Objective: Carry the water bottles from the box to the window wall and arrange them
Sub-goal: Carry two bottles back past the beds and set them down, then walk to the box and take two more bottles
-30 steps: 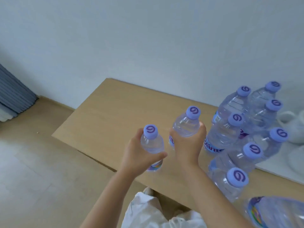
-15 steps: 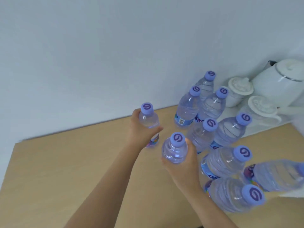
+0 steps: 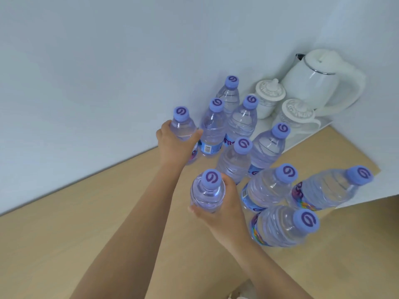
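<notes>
My left hand [image 3: 173, 143] grips a clear water bottle with a purple cap [image 3: 183, 126], held upright close to the white wall, right beside the leftmost standing bottle [image 3: 212, 128]. My right hand [image 3: 224, 207] grips a second bottle [image 3: 207, 192] from behind, nearer to me and above the wooden table [image 3: 86, 223]. Several more purple-capped bottles stand in a cluster on the table to the right, among them one [image 3: 234, 159] just beyond my right hand and one [image 3: 280, 225] at the front. The box is out of view.
A white kettle [image 3: 317, 83] and two white lidded cups [image 3: 268, 97] stand on a white tray [image 3: 302, 135] in the corner behind the bottles. The white wall runs along the table's far edge. Bare tabletop lies to the left of my arms.
Both hands have carried their bottles forward over the table toward the wall. The left bottle now sits next to the cluster by the wall; my view has swung right and closer.
</notes>
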{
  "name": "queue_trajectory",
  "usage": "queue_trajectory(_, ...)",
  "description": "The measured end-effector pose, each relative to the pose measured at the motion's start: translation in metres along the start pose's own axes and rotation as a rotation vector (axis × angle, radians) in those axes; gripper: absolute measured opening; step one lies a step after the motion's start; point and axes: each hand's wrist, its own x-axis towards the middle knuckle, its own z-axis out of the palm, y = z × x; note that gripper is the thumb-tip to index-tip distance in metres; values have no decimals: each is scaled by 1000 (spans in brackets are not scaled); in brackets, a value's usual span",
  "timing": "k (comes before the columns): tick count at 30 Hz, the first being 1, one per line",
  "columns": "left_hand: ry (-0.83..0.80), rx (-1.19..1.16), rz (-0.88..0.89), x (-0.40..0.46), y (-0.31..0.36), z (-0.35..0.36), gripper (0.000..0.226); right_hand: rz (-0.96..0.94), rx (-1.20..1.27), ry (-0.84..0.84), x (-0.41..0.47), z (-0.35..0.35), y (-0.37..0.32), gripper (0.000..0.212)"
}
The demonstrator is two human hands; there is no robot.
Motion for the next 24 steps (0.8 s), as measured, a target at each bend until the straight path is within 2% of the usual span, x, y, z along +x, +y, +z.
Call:
queue_trajectory(2,-28,-7,-45,-11,1,-3,87,21,6,18,-9,0,3,85)
queue_trajectory(4,-52,-17,-106,-24,6,-9,90,38,49,33,-20,-1,9,77)
queue_trajectory(6,-61,-34,-102,-41,18,-19,82,32,25,24,-33,-3,12,68)
queue_trajectory(9,-68,-91,48,-69,50,-36,48,71,-34,-67,-53,-7,14,61)
queue_trajectory(12,-115,-153,254,-104,88,-42,22,31,-59,-122,-69,-23,9,30)
queue_trajectory(14,-153,-149,378,-134,109,-34,15,-65,-62,-122,-82,-42,0,20)
queue_trajectory(19,-325,-58,500,-204,134,25,18,-287,-62,23,-121,-120,-15,24)
queue_trajectory(24,-465,83,511,-266,139,111,15,-242,-179,262,-160,-230,15,25)
